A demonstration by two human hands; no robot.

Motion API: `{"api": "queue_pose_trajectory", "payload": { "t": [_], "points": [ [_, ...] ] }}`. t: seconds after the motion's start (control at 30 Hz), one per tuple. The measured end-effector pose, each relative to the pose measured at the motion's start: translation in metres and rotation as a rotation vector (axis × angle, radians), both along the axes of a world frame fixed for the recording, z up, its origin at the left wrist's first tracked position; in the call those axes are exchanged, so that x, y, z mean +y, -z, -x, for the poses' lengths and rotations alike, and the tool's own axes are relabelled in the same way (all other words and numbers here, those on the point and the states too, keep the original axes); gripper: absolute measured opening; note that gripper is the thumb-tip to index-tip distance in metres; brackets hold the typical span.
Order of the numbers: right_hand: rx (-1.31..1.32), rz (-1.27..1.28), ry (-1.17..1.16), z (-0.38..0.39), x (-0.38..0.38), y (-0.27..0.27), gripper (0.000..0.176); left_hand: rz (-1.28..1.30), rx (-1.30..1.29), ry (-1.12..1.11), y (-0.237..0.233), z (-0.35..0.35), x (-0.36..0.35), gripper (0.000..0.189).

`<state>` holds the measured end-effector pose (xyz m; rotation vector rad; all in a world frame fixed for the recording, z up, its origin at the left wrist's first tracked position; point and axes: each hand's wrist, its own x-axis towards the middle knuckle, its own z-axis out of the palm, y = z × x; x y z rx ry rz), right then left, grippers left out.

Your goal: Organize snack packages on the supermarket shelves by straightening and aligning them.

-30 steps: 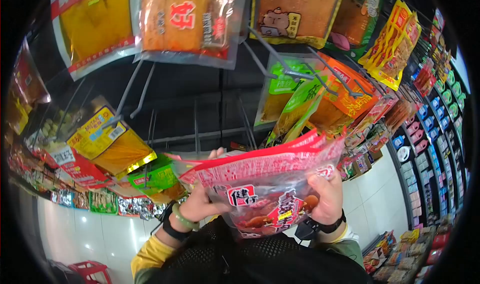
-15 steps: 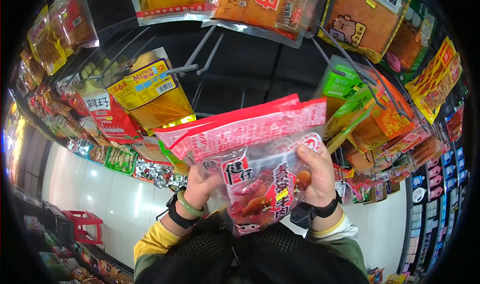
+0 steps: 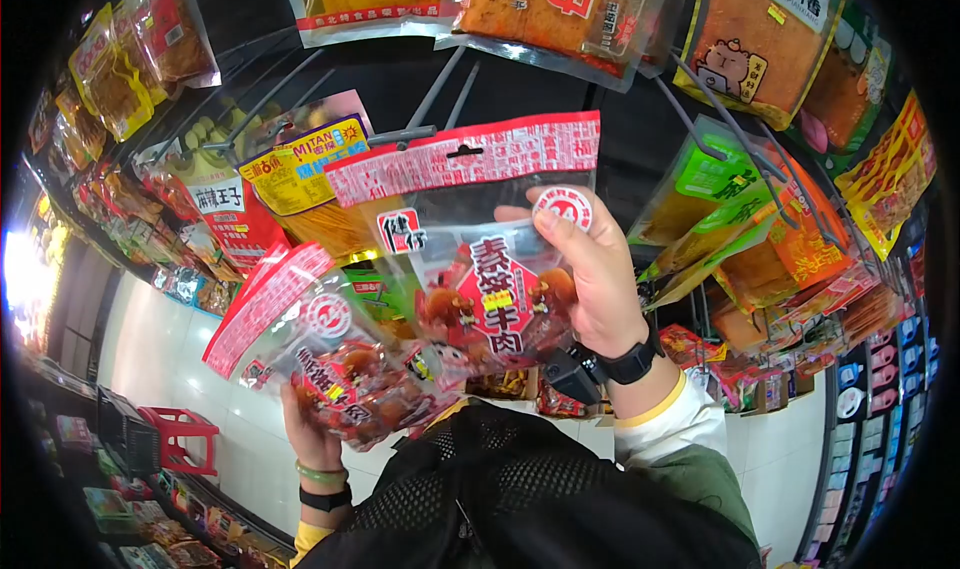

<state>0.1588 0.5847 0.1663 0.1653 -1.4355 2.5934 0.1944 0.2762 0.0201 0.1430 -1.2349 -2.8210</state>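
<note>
In my right hand [image 3: 600,274] is a clear snack bag [image 3: 495,294] with a red-and-white printed top band and a hang hole. My fingers pinch its right side, thumb in front, and it is raised before the rack. A second snack bag [image 3: 345,394] with the same red band tilts lower down at the left. My left hand [image 3: 308,424] grips that one from below, most of its fingers hidden behind the bag. The two bags overlap slightly where their lower parts meet. Brown pieces show through the plastic of both.
Metal hooks [image 3: 440,104] stick out from the black rack just ahead. Flat packets [image 3: 560,19] hang above, a yellow-purple packet [image 3: 305,169] on the left, green packets [image 3: 715,184] on the right. A red stool [image 3: 180,434] stands on the tiled floor at the lower left.
The two bags, earlier stacked together between my hands, are now apart. My left hand has moved down and left with one; my right has lifted the other toward the rack.
</note>
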Motion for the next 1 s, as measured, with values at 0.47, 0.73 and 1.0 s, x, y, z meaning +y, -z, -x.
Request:
{"api": "queue_pose_trajectory", "payload": {
  "t": [0.47,0.73,1.0],
  "points": [
    [0.039,0.118,0.083,0.013,-0.034,-0.001,0.018,0.038,-0.111,-0.096,0.026,-0.010,-0.019,0.045],
    [0.050,0.201,0.089,0.027,-0.029,0.008,0.016,0.051,-0.063,-0.077,0.018,-0.002,-0.015,0.045],
    [0.109,0.218,0.126,0.062,-0.030,0.014,0.018,0.075,-0.121,-0.136,0.033,-0.002,-0.025,0.042]
  ]
}}
